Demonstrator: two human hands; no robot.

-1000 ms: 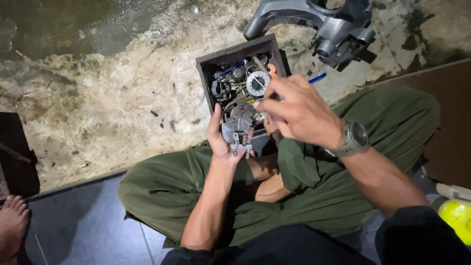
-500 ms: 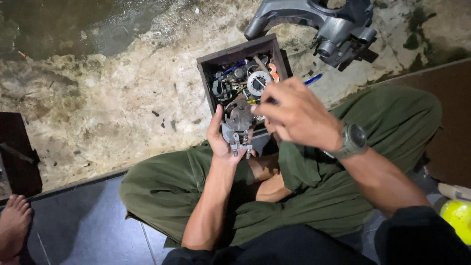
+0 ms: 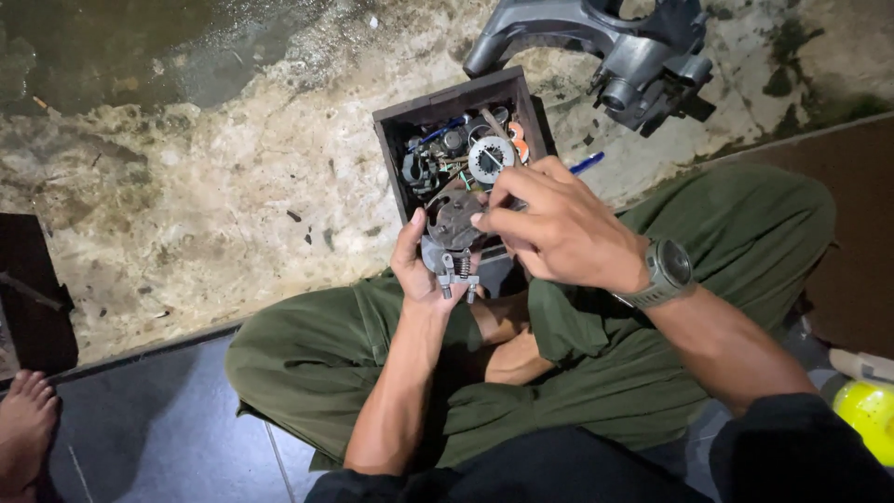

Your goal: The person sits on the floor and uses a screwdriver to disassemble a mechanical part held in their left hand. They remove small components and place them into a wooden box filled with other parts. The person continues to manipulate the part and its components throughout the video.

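My left hand cups a grey metal mechanical part from below; small springs and bolts hang from its lower edge. My right hand, with a grey watch on the wrist, rests on top of the part, its fingertips pinched against the round upper face. Whether a tool sits between those fingers is hidden. Just beyond the hands stands a dark wooden box filled with several small metal parts, a toothed disc and wires. I sit cross-legged in green trousers.
A large grey cast metal housing lies on the stained concrete at the top right. A blue pen lies by the box. Another person's bare foot is at the bottom left. A yellow object sits at the right edge.
My right hand has come down from the box onto the top of the metal part. The left hand has kept the part in place.
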